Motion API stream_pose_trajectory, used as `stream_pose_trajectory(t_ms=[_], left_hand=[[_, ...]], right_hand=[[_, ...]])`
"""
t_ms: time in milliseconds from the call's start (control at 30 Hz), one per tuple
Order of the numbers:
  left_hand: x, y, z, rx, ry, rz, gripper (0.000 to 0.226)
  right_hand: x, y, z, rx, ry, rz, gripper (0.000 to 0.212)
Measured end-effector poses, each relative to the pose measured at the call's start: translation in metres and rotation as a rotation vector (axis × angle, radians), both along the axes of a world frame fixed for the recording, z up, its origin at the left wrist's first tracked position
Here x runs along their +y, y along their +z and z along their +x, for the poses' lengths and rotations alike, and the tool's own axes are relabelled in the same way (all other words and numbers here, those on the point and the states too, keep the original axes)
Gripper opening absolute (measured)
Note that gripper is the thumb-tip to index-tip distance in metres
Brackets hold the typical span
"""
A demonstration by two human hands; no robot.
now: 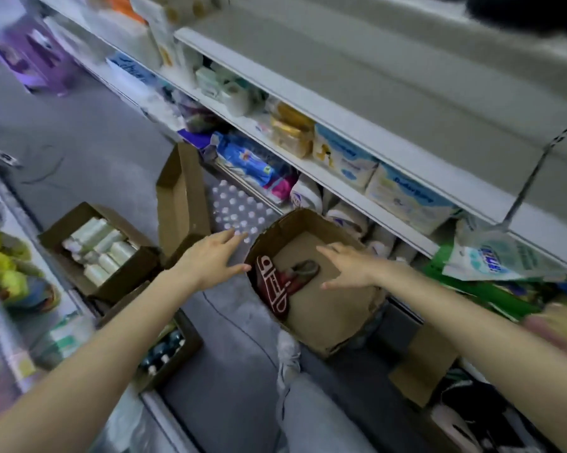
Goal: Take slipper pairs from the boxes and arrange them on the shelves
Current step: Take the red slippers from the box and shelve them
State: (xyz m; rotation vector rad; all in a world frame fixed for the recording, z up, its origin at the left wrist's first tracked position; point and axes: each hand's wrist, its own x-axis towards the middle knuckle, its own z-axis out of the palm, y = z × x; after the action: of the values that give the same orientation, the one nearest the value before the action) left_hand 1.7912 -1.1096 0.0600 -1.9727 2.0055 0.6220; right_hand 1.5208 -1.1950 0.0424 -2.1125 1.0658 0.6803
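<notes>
Head view: your slippers (283, 284) lie along the left wall of the box (324, 312). Your right hand (349, 266) hovers over them, fingers apart, holding nothing. Your left hand (210, 259), fingers spread too, is just beside the left rim. A shelf (373, 76) runs above.

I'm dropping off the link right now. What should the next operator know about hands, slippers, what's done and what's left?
Left hand: open, fingers spread, holds nothing, by the left rim of the cardboard box.
Right hand: open, holds nothing, over the inside of the box.
Red slippers: lying in the box against its left wall, not yet gripped.
Shelf above: no slippers show on it.
Done: nothing that this view confirms.
Left: grip the pair, lift it out, set it on the shelf.
</notes>
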Motion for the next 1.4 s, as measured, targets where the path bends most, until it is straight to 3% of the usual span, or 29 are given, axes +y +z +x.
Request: stream_pose_trajectory(t_ms=[233,500,700,833,967,1267,1300,1367,1400], left_hand=[[-0.032,-0.143,0.054,0.196,0.328,0.248,0.076],[-0.047,-0.314,0.086,0.349,0.653,0.270,0.074],[-0.085,-0.417,0.095,0.604,0.929,0.237,0.086],[-0.102,-0.448,0.102,0.724,0.909,0.233,0.088],[-0.102,-0.460,0.106,0.817,0.808,0.260,0.072],[-0.107,-0.459,0.088,0.922,0.838,0.265,0.055],[-0.108,-0.456,0.087,0.926,0.840,0.268,0.056],[-0.109,-0.450,0.085,0.922,0.847,0.270,0.061],[-0.111,-0.446,0.082,0.903,0.840,0.261,0.064]], right_hand=[[-0.028,-0.149,0.035,-0.039,-0.448,0.344,0.084],[-0.004,-0.349,0.074,-0.055,-1.036,0.611,0.079],[0.014,-0.447,0.116,-0.173,-1.269,0.705,0.070],[0.008,-0.496,0.134,-0.234,-1.503,0.636,0.068],[0.006,-0.533,0.139,-0.218,-1.661,0.625,0.073],[0.014,-0.532,0.145,-0.187,-1.716,0.846,0.099],[0.016,-0.527,0.145,-0.203,-1.758,0.843,0.088],[0.014,-0.509,0.146,-0.299,-1.833,0.801,0.037],[0.014,-0.501,0.146,-0.339,-1.847,0.790,0.025]])
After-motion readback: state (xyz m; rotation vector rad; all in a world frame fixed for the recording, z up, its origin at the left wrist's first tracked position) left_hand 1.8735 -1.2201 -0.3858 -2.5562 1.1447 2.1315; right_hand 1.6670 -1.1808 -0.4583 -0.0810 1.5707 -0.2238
